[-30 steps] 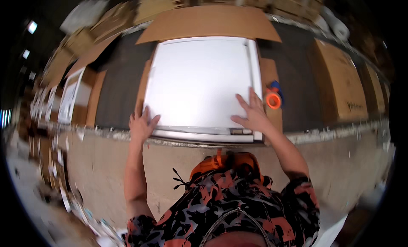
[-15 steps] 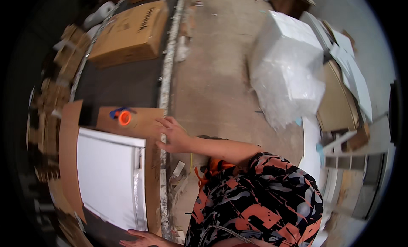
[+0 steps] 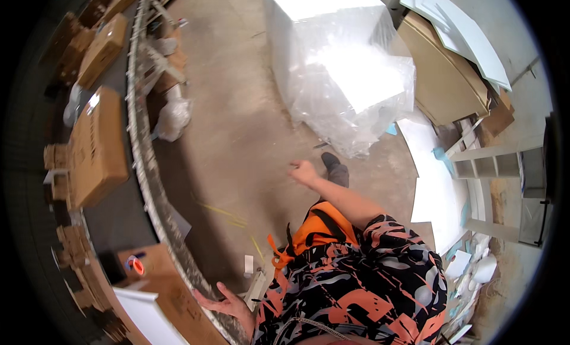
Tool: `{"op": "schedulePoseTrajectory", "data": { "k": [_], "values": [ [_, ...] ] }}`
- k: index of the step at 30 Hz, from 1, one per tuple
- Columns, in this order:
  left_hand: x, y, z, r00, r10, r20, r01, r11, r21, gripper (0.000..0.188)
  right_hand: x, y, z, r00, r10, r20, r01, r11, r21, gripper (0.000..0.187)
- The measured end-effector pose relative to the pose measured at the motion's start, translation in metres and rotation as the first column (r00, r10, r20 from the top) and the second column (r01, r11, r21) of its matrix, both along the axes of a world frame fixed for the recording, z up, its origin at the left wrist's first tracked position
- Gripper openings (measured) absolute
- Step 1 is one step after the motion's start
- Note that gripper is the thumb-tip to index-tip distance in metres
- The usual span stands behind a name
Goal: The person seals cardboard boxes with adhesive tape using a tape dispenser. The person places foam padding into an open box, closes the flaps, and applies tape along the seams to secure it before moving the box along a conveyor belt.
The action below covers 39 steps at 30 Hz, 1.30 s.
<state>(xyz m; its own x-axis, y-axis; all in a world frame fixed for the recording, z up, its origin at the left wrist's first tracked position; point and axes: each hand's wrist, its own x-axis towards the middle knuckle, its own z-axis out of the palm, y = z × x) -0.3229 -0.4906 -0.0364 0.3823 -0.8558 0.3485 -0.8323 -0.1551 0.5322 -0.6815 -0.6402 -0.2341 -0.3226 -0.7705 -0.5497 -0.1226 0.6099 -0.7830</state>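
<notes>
My left hand (image 3: 224, 302) has its fingers spread and holds nothing. It is beside the edge of an opened cardboard box (image 3: 172, 285) on the conveyor and nearest to that box; whether it touches, I cannot tell. Inside the box's flaps lies a white panel (image 3: 142, 312), and on a flap sits an orange roll of tape with a blue part (image 3: 135, 265). Out over the floor in front of me is my right hand (image 3: 304, 173), fingers curled in, with nothing visible in it. My shoe (image 3: 330, 161) shows just beyond.
A conveyor with a pale worn rail (image 3: 141, 137) runs along the left, carrying a closed cardboard carton (image 3: 98, 149). A tall stack wrapped in clear plastic (image 3: 344, 78) stands ahead. White boards (image 3: 436, 190), a tan panel (image 3: 439, 72) and a shelf frame (image 3: 493, 167) line the right.
My view has turned right, so the conveyor and box shift to the left. My right hand has left the box's edge and swung out over the floor. My left hand stays near the box.
</notes>
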Motion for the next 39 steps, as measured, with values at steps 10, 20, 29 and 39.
{"op": "schedulePoseTrajectory", "data": {
  "k": [10,20,29,39],
  "values": [
    [-0.238,-0.178,-0.209,0.56,0.401,-0.725,0.351,0.677,0.646,0.073,-0.302,-0.001,-0.191,0.952,-0.072,-0.299,0.143,0.965,0.22,0.057],
    [-0.454,-0.363,-0.541,0.672,0.054,-0.739,0.707,0.249,0.662,0.036,-0.224,0.071,-0.158,0.985,-0.166,0.043,0.16,0.979,0.124,0.035],
    [-0.61,-0.33,-0.436,-0.089,-0.52,-0.85,0.942,-0.321,0.098,0.032,-0.253,0.008,-0.202,0.971,-0.235,-0.05,0.231,0.969,-0.084,0.038],
    [-0.71,-0.478,-0.288,-0.128,-0.807,-0.577,0.991,-0.079,-0.109,0.034,-0.537,-0.083,-0.257,0.917,-0.084,-0.391,0.181,0.959,0.218,0.043]
  ]
}}
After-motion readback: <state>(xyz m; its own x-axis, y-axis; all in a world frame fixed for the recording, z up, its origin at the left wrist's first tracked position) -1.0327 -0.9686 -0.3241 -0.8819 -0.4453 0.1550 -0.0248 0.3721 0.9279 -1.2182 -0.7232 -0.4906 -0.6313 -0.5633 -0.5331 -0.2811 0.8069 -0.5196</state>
